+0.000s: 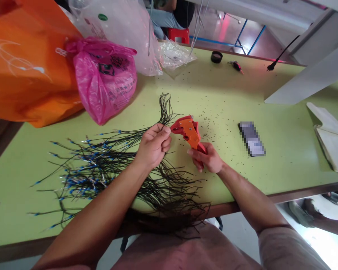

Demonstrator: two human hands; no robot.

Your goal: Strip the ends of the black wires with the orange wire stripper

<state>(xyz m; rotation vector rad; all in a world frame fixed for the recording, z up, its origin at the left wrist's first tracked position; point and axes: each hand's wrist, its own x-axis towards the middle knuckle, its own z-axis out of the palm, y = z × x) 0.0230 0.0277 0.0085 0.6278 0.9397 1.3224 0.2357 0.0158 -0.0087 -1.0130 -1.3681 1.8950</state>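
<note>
Held in the closed right hand (205, 158): an orange wire stripper (189, 131), its head just beside the left hand (153, 147), pinched shut on black wires (165, 112). Spread across the green surface (284, 165) at 7 o'clock: a blue-tipped wire bundle (95, 168). Placed at 10 o'clock: a pink plastic bag (104, 78). At 3 o'clock: a blurred flat object (252, 138), with dark clippings (214, 123) scattered nearby.

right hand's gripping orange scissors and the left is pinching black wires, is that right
Not scissors: the head view shows the right hand gripping an orange wire stripper. The left hand is pinching the black wires, as you said.
</note>
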